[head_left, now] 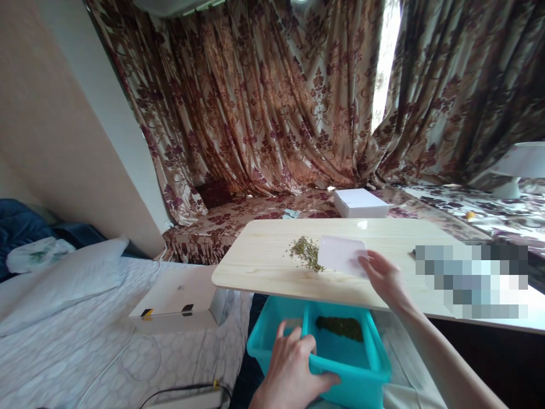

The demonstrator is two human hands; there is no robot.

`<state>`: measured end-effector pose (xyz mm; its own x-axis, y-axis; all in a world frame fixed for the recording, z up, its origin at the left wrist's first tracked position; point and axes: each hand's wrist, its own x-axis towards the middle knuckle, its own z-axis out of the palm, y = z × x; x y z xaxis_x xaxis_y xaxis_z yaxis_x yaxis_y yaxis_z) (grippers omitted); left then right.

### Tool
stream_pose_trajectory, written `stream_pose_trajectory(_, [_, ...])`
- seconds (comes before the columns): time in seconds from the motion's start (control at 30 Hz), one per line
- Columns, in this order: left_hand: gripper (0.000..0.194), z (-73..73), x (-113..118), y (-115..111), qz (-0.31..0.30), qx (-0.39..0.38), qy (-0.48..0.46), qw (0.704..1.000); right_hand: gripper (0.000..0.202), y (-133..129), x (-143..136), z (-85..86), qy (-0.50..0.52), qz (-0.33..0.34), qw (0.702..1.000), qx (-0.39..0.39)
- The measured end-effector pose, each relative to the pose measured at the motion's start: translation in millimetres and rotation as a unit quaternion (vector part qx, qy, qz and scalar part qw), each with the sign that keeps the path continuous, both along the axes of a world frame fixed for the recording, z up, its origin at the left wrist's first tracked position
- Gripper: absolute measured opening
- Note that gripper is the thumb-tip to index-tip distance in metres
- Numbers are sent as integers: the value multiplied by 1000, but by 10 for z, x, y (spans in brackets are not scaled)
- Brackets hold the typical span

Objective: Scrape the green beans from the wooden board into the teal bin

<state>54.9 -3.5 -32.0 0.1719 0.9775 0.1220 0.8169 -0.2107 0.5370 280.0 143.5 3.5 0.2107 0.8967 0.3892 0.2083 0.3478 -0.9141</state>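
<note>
A flat, whitish rectangular scraper card (342, 255) is pinched in my right hand (385, 276) over the table. Its left edge meets a loose heap of small greenish-brown grains or dried bits (305, 251) on the pale wooden tabletop (255, 244). My left hand (292, 363) grips the near wall of a turquoise divided bin (361, 382), fingers over the rim and thumb outside. In the bin's right compartment lies a dark green clump of similar material (340, 328). Something small and pale sits in the left compartment, partly behind my fingers.
The bin stands below the table's near edge. A white box (361, 203) is behind the table. On the bed at left are another white box (176, 298), a pillow (72, 278) and cables. A blurred-out object (472, 281) lies at the table's right.
</note>
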Motion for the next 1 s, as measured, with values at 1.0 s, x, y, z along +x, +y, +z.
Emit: stream_pose_trajectory(1.0, [37,-26,2,-30,10,-14,5,1000,32,-38,102,-116,-81,-60,994,32])
